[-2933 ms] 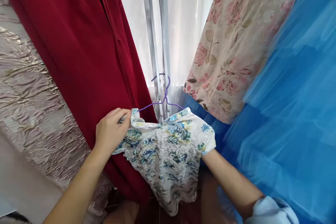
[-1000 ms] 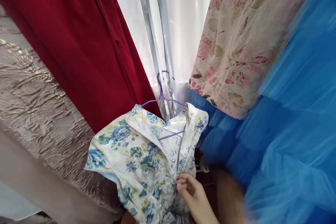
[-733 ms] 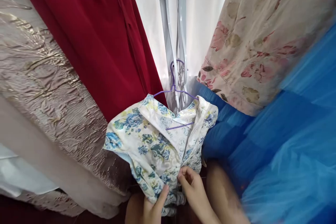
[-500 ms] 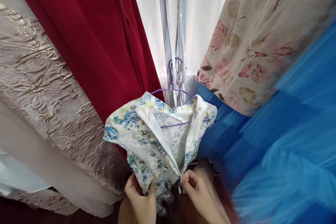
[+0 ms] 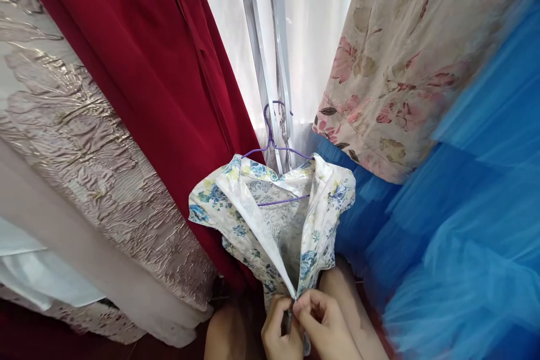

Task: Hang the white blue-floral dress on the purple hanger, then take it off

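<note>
A white dress (image 5: 248,230) with blue and yellow flowers hangs on a purple hanger (image 5: 272,143). Its collar and opening are spread in a V, with the pale lining showing inside. At the bottom of that V, my right hand (image 5: 323,320) is closed, thumb and finger pinching the edges of the opening; any small fastener there is too small to make out. My left hand (image 5: 280,329) is closed on the dress cloth just beside it, its fingertips near those of my right hand. The lower part of the dress is hidden behind my hands.
On the left hang a red garment (image 5: 139,79) and an embossed metallic-patterned one (image 5: 97,140). White cloth (image 5: 320,22) with grey straps (image 5: 276,39) is behind the hanger. A pink-flowered garment (image 5: 379,84) and blue tulle (image 5: 472,247) hang to the right. My knees flank my hands.
My left hand has moved right, from the dress's left side to the bottom of the opening, beside my right hand. The dress now hangs straighter, its left side drawn inward.
</note>
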Demonstrator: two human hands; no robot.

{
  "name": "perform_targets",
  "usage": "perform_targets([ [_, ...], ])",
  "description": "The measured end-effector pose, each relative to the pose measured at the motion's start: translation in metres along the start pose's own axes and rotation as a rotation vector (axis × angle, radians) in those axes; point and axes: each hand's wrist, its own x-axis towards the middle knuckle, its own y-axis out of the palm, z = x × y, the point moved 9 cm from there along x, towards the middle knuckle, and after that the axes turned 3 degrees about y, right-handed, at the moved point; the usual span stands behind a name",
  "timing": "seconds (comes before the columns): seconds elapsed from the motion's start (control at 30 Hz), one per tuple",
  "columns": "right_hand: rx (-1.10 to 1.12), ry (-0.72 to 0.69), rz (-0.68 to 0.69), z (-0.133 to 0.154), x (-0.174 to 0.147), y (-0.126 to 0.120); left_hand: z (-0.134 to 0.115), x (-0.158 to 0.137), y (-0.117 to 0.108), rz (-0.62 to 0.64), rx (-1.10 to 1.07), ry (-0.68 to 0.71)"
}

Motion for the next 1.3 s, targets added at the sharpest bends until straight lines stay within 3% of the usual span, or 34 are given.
perform_targets([
  [0.13, 0.003, -0.064, -0.027, 0.038, 0.006, 0.005, -0.006, 0.003, -0.007, 0.005, -0.019, -0.020],
  [0.27, 0.069, -0.186, -0.047, 0.106, 0.027, 0.010, -0.008, 0.001, -0.010, -0.008, 0.005, -0.002],
  [0.5, 0.119, -0.349, -0.116, 0.205, 0.067, 0.009, 0.013, -0.003, 0.003, 0.051, 0.025, 0.019],
  [0.77, 0.161, -0.459, -0.164, 0.238, 0.079, 0.004, 0.027, -0.008, 0.034, 0.247, 0.073, 0.103],
  [0.9, 0.166, -0.494, -0.143, 0.247, 0.077, 0.003, 0.029, 0.000, 0.034, 0.314, 0.144, 0.123],
  [1.0, 0.153, -0.498, -0.134, 0.247, 0.072, 0.001, -0.001, 0.033, 0.022, 0.294, 0.170, 0.199],
  [1.13, 0.096, -0.503, -0.115, 0.249, 0.063, 0.001, -0.101, 0.115, -0.012, 0.014, 0.175, 0.443],
  [1.2, 0.083, -0.502, -0.107, 0.250, 0.060, 0.001, -0.158, 0.156, -0.008, 0.035, 0.184, 0.625],
  [1.3, 0.069, -0.524, -0.092, 0.253, 0.060, 0.000, -0.213, 0.202, 0.019, 0.246, 0.262, 0.803],
])
